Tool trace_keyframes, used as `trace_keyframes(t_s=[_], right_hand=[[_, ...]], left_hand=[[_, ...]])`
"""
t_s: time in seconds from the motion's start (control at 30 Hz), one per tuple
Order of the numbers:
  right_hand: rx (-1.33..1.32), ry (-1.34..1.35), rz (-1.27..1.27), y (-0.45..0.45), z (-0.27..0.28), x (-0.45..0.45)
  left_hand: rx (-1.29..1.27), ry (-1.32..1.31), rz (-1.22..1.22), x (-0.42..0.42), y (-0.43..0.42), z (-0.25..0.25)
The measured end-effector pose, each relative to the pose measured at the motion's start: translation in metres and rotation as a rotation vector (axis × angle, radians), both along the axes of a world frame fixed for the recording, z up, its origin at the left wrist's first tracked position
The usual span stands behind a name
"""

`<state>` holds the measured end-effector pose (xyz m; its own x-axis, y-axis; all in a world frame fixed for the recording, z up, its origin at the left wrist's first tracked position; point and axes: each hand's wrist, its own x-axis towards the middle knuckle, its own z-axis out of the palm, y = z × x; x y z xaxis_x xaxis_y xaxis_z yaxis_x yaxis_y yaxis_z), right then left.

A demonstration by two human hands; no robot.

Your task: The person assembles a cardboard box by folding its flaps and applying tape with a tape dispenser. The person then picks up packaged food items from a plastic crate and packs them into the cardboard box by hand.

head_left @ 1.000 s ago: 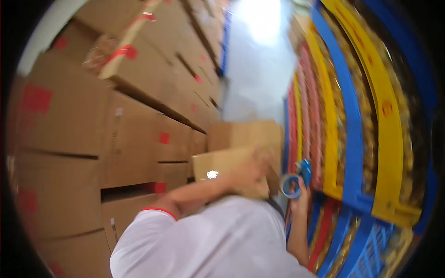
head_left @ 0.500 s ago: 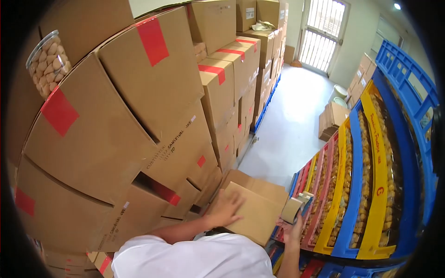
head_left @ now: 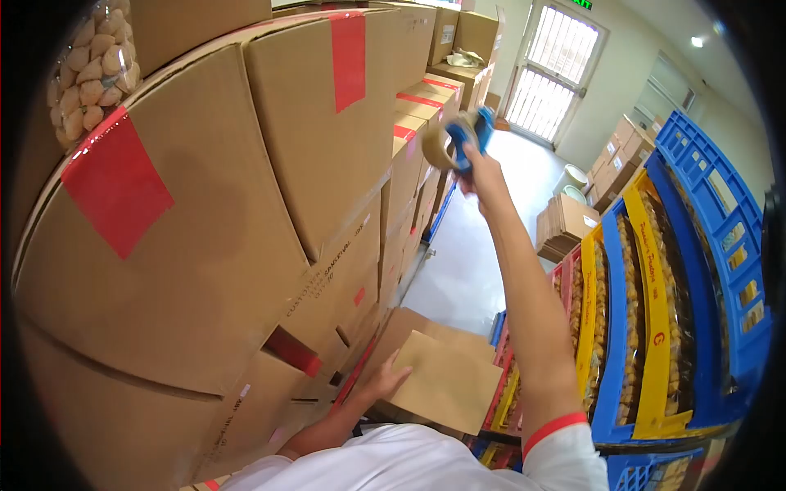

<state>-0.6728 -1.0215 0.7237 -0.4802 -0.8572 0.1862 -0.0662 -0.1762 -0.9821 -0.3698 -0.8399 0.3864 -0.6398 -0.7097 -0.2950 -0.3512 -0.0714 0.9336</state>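
A brown cardboard box (head_left: pixel 450 380) stands low in front of my body, with its far flap (head_left: pixel 446 331) standing out beyond the top. My left hand (head_left: pixel 386 381) rests against the box's left edge, thumb and fingers apart. Raised well above the box at the end of an outstretched arm, my right hand (head_left: pixel 483 176) grips a blue tape dispenser (head_left: pixel 473 135). A roll of tan packing tape (head_left: pixel 437 146) sits on the dispenser, slightly blurred. The box's near side is partly hidden by my white shirt.
Stacked cartons (head_left: pixel 180 221) with red tape wall off the left side. A clear jar (head_left: pixel 94 74) of pale pieces stands atop them. Packed yellow crates (head_left: pixel 655 303) and blue crates (head_left: pixel 618 327) rise at right. Flattened cardboard (head_left: pixel 565 225) lies ahead near a barred door (head_left: pixel 550 69).
My right hand has swung up and forward from beside the box, carrying the tape dispenser. My left hand has slid from the box's top to its left edge. The view has shifted.
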Motion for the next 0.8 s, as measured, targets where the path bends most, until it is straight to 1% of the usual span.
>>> trace_keyframes(t_s=[0.03, 0.1, 0.13, 0.17, 0.23, 0.27, 0.3, 0.33, 0.37, 0.4, 0.43, 0.5, 0.53, 0.57, 0.6, 0.63, 0.67, 0.7, 0.73, 0.77, 0.8], right_hand=[[0.022, -0.02, 0.041, -0.028, 0.011, 0.004], [0.126, 0.057, 0.005, -0.075, 0.027, 0.01], [0.163, 0.076, 0.029, -0.096, 0.031, 0.012], [0.168, 0.078, 0.027, -0.109, 0.037, 0.017], [0.298, 0.095, 0.008, -0.131, 0.046, 0.032], [0.306, 0.09, 0.008, -0.14, 0.046, 0.036], [0.301, 0.193, 0.002, -0.147, 0.043, 0.038], [0.295, 0.292, -0.006, -0.15, 0.04, 0.041], [0.307, 0.278, -0.015, -0.152, 0.037, 0.042], [0.258, 0.285, 0.001, -0.148, 0.038, 0.044], [0.213, 0.29, 0.013, -0.139, 0.04, 0.044], [0.188, 0.273, -0.049, -0.092, 0.047, 0.056], [0.107, 0.309, -0.141, -0.077, 0.032, 0.051], [-0.091, 0.349, -0.211, -0.057, -0.001, 0.042], [-0.128, 0.569, -0.362, -0.029, -0.035, 0.038], [-0.085, 0.711, -0.461, 0.019, -0.062, 0.054], [-0.118, 0.719, -0.458, 0.052, -0.111, 0.064], [-0.142, 0.797, -0.396, 0.085, -0.173, 0.075], [0.039, 0.969, -0.237, 0.126, -0.241, 0.088], [0.197, 1.083, -0.055, 0.176, -0.259, 0.118], [0.342, 1.18, 0.135, 0.218, -0.268, 0.143]], left_hand=[[0.01, 0.002, -0.01, 0.0, 0.001, 0.006], [0.083, 0.073, 0.053, -0.001, 0.004, 0.012], [0.09, 0.076, 0.048, 0.0, 0.003, 0.007], [0.05, 0.079, 0.042, 0.0, 0.002, -0.001], [0.02, 0.081, 0.04, 0.001, 0.001, -0.015], [-0.029, 0.123, 0.043, 0.0, 0.001, -0.022], [-0.077, 0.161, 0.042, 0.0, 0.001, -0.028], [-0.069, 0.151, 0.034, -0.002, -0.001, -0.041], [-0.131, 0.135, 0.044, -0.005, -0.003, -0.054], [-0.19, 0.119, 0.05, -0.004, 0.0, -0.063], [-0.171, 0.103, 0.028, -0.002, 0.002, -0.06], [0.025, 0.088, 0.013, -0.003, -0.004, -0.043], [0.05, 0.073, -0.005, -0.004, -0.004, -0.053], [0.118, 0.158, 0.016, -0.007, -0.006, -0.063], [0.185, 0.242, 0.041, -0.01, -0.007, -0.071], [0.208, 0.229, 0.026, -0.01, -0.008, -0.059], [0.171, 0.179, 0.016, -0.009, -0.011, -0.031], [0.138, 0.126, 0.004, -0.012, -0.015, -0.016], [0.329, 0.261, 0.049, -0.017, -0.015, -0.031], [0.532, 0.377, 0.104, -0.015, -0.007, -0.049], [0.643, 0.325, 0.061, -0.003, -0.01, -0.047]])
